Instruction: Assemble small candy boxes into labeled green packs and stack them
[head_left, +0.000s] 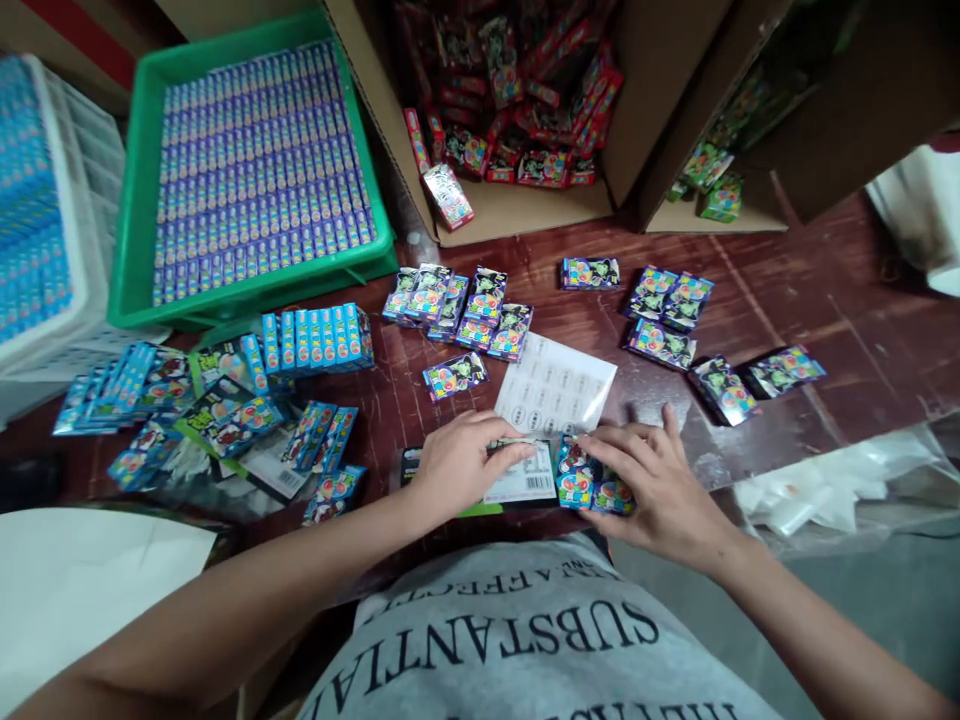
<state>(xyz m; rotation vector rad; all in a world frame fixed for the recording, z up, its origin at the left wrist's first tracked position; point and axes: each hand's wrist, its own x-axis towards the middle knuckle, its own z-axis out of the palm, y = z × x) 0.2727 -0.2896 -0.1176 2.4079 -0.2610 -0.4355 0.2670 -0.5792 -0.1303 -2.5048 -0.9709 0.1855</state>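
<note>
My left hand (469, 460) is closed, thumb and fingers together, at the top edge of a flat packet with a black-and-green card and a white barcode label (538, 484). Under my right hand (652, 485) are small blue printed boxes (576, 478) at the packet's right end. Its fingers and thumb hold them from the far and near sides, and its palm partly covers them. Just beyond both hands lies a sheet of round clear stickers (559, 385). A single purple-black box (455, 376) rests left of the sheet.
Purple-black boxes (487, 295) lie in groups across the table, with more (664, 295) to the right. A green tray (255, 300) holds rows of boxes. Blue boxes (319, 338) and packets (232, 420) sit at left. Cartons (480, 225) stand behind; plastic bags (810, 495) lie right.
</note>
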